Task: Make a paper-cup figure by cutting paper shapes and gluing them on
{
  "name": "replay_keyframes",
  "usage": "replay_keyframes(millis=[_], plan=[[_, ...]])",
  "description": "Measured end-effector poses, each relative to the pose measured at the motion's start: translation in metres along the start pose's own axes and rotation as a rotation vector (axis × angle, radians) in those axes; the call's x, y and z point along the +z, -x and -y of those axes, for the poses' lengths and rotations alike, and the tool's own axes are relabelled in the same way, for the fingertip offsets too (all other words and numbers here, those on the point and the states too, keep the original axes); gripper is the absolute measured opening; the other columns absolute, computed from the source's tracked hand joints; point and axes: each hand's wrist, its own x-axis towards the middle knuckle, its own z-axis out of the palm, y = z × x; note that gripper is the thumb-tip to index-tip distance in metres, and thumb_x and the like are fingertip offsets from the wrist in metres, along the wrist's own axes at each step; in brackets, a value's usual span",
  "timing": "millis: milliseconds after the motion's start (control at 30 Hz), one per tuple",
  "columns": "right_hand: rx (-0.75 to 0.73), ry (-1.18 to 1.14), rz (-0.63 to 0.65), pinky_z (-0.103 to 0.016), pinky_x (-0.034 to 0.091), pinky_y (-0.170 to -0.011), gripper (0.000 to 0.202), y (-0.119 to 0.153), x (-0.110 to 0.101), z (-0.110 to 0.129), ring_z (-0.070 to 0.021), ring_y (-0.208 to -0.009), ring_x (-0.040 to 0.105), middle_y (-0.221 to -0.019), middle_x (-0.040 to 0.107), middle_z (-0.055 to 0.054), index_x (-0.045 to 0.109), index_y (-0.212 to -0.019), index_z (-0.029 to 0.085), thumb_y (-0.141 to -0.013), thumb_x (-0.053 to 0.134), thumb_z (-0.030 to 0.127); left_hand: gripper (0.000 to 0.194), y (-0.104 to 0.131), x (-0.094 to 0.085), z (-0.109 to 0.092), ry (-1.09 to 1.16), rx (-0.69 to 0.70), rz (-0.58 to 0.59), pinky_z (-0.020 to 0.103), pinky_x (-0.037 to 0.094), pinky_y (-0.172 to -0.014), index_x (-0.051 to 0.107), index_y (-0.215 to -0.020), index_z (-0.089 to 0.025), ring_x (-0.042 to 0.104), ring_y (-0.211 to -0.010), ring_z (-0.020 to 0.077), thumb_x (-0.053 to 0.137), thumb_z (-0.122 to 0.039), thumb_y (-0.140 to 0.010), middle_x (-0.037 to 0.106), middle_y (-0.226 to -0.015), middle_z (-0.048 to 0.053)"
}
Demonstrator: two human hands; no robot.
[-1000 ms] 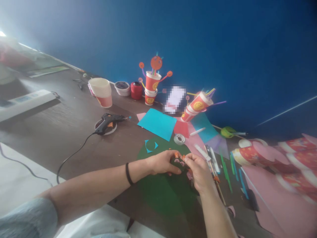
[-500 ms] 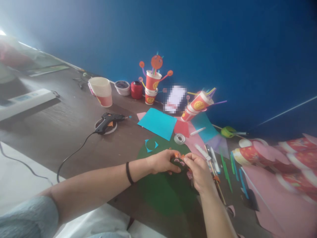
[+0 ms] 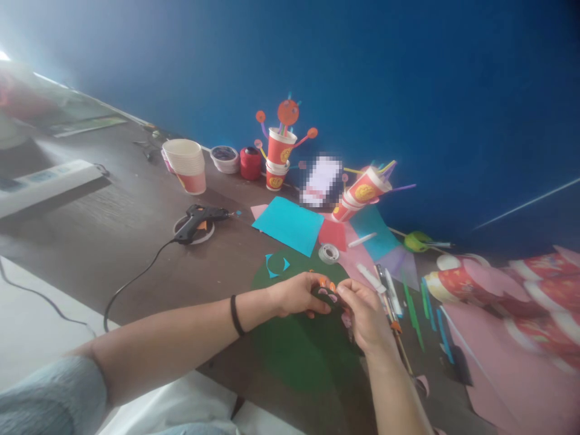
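My left hand holds a small dark green paper piece with pink and orange bits on it, over a round green mat. Close against its right side is my right hand, thumb and fingers pinched together; whatever lies between them is too small to make out. Just behind the hands lie a cut blue paper scrap and a white tape roll. A blue sheet rests farther back.
A black glue gun with its cord lies at the left. Stacked cups, a cup figure and a leaning one stand behind. Pens, green and blue strips and a pink sheet are at the right.
My right fingers have shifted slightly off the orange bit at the top of the green piece, and both orange bits now show there. My left hand keeps its hold.
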Motion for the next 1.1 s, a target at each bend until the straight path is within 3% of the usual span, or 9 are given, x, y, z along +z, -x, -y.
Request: replay_keyframes(millis=[267, 467, 867, 1100], plan=[[-0.002, 0.004, 0.036, -0.023, 0.034, -0.047, 0.025, -0.0003, 0.0001, 0.0010, -0.0092, -0.045, 0.045, -0.051, 0.054, 0.005, 0.057, -0.063, 0.018, -0.070, 0.071, 0.039, 0.022, -0.0007, 0.0000, 0.0000, -0.033, 0.001, 0.012, 0.017, 0.043, -0.045, 0.054, -0.076, -0.015, 0.050, -0.059, 0.0078, 0.069, -0.019, -0.061, 0.051, -0.070, -0.003], [0.000, -0.093, -0.019, -0.024, 0.038, -0.051, 0.022, -0.0001, 0.0027, -0.0026, -0.0114, -0.051, 0.052, -0.062, 0.062, 0.003, 0.058, -0.069, 0.020, -0.074, 0.067, 0.039, 0.028, 0.0009, -0.0003, -0.0006, -0.029, 0.025, 0.016, 0.015, 0.044, -0.043, 0.060, -0.087, -0.015, 0.051, -0.063, 0.0083, 0.071, -0.025, -0.064, 0.055, -0.078, -0.001], [-0.009, -0.118, -0.072, -0.022, 0.037, -0.047, 0.022, 0.0000, 0.0031, -0.0020, -0.0090, -0.046, 0.049, -0.062, 0.060, 0.003, 0.059, -0.073, 0.019, -0.076, 0.067, 0.040, 0.037, 0.0032, -0.0006, 0.0010, -0.037, -0.002, -0.003, 0.019, 0.044, -0.043, 0.058, -0.085, -0.014, 0.050, -0.043, 0.0069, 0.074, -0.038, -0.062, 0.052, -0.058, -0.005], [0.018, -0.234, 0.003, -0.026, 0.047, -0.063, 0.022, -0.0003, 0.0053, 0.0033, -0.0150, -0.067, 0.062, -0.072, 0.068, 0.000, 0.065, -0.081, 0.020, -0.068, 0.074, 0.034, 0.034, 0.0037, -0.0006, 0.0024, -0.107, -0.006, -0.028, 0.020, 0.042, -0.042, 0.057, -0.085, -0.014, 0.051, -0.044, 0.0078, 0.072, -0.036, -0.063, 0.053, -0.060, -0.004]])
